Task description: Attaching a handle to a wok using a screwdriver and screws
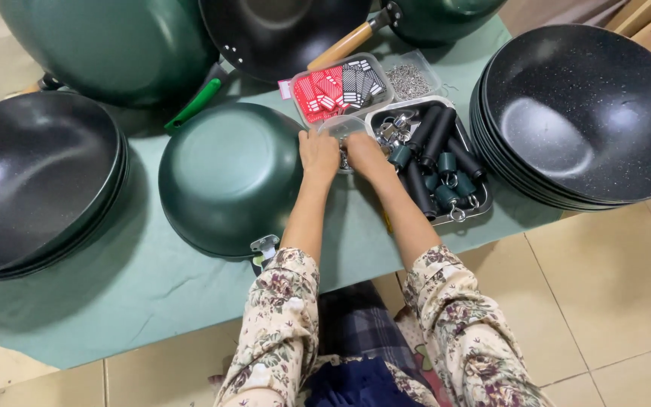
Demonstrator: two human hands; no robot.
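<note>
small clear tub (344, 130) contents hidden by both hands, fingertips unseen

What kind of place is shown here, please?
Probably a small workshop for assembling cookware. Stacks of handleless dark pans stand on a green-covered table, beside a metal tray of black handles, and both hands reach into a small clear box of parts.

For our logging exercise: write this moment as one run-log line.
left hand: in small clear tub | right hand: same tub | beside: upturned green wok, handle tray
</note>
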